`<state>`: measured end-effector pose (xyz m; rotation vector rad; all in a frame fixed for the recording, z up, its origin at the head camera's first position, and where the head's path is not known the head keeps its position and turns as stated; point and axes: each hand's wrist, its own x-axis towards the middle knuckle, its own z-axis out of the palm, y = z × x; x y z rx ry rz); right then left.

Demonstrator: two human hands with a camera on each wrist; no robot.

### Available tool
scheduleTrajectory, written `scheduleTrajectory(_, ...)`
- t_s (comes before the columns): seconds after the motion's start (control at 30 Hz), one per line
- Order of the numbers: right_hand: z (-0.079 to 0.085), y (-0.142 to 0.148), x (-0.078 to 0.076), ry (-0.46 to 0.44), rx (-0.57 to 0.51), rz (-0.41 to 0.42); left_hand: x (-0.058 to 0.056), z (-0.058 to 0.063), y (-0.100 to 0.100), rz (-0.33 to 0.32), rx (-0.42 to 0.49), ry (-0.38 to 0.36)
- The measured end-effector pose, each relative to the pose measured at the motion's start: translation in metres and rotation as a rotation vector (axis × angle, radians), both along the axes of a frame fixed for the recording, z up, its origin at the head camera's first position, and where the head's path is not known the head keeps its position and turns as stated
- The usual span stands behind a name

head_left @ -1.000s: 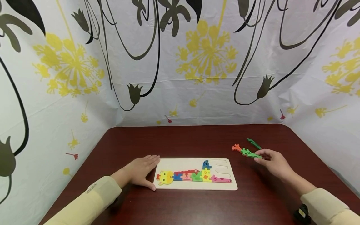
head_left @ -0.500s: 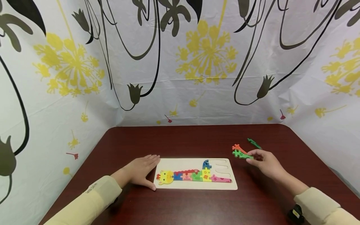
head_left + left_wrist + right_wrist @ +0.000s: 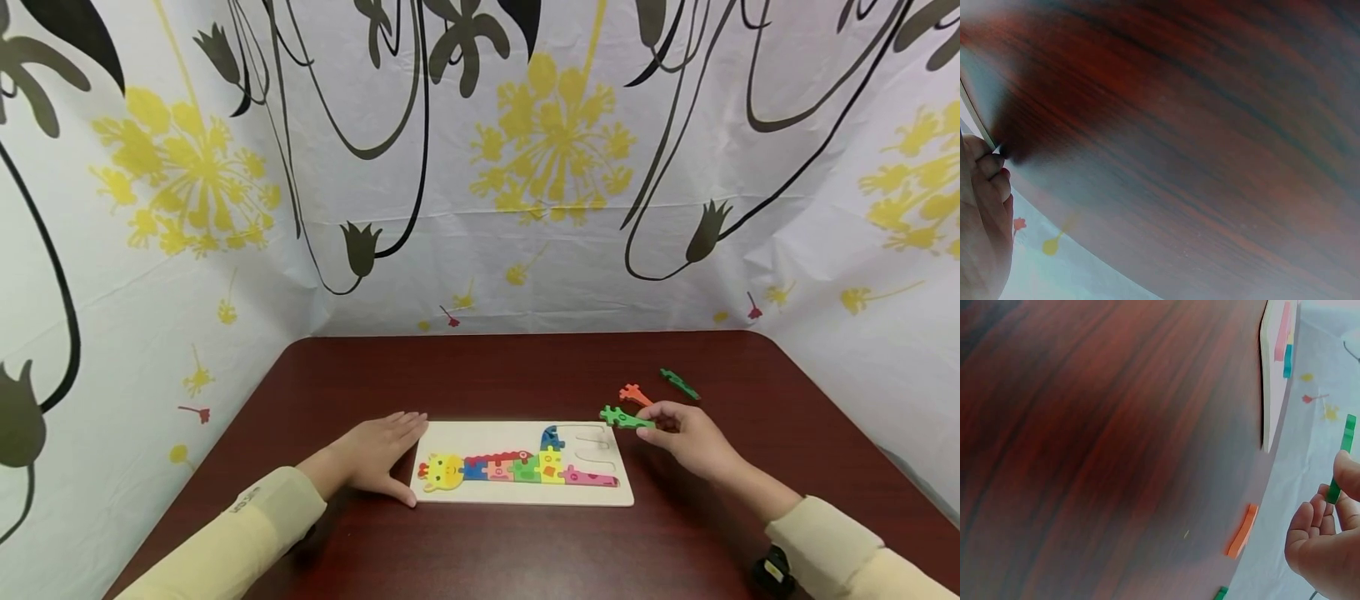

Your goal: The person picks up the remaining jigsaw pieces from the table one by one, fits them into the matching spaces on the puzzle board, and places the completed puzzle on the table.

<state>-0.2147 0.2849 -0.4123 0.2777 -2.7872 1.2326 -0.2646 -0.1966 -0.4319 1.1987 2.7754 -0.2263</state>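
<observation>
A pale wooden puzzle board (image 3: 480,496) lies mid-table, bearing a giraffe in colourful interlocking pieces with a yellow head (image 3: 442,472) at its left end. Bare leg-shaped outlines show at its upper right. My left hand (image 3: 375,457) rests along the board's left edge, fingers straight and thumb at the lower corner. Between thumb and fingers my right hand (image 3: 686,433) pinches a light green puzzle piece (image 3: 622,417), its knobbed end overlapping the board's top right corner in the head view. In the right wrist view the same green piece (image 3: 1349,434) stands up from the fingertips.
An orange puzzle piece (image 3: 634,394) lies just beyond my right fingers, and a dark green puzzle piece (image 3: 679,383) farther back on the dark red-brown table (image 3: 480,375). White cloth with printed flowers (image 3: 480,283) hangs around the table's back and sides.
My right hand has carried the light green piece leftward, from beside the loose pieces to the board's upper right corner. The orange piece is now uncovered. The left hand has stayed put.
</observation>
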Motion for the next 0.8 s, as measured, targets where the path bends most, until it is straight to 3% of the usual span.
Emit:
scheduleTrajectory(0.43,-0.003,-0.018,0.002,-0.030,-0.009,0.052,0.001,0.001,0.000,-0.004,0.017,-0.009)
scheduleTrajectory(0.8,-0.006,-0.031,0.002,-0.051,0.009,0.048,0.002,0.002,0.000,-0.013,0.014,-0.008)
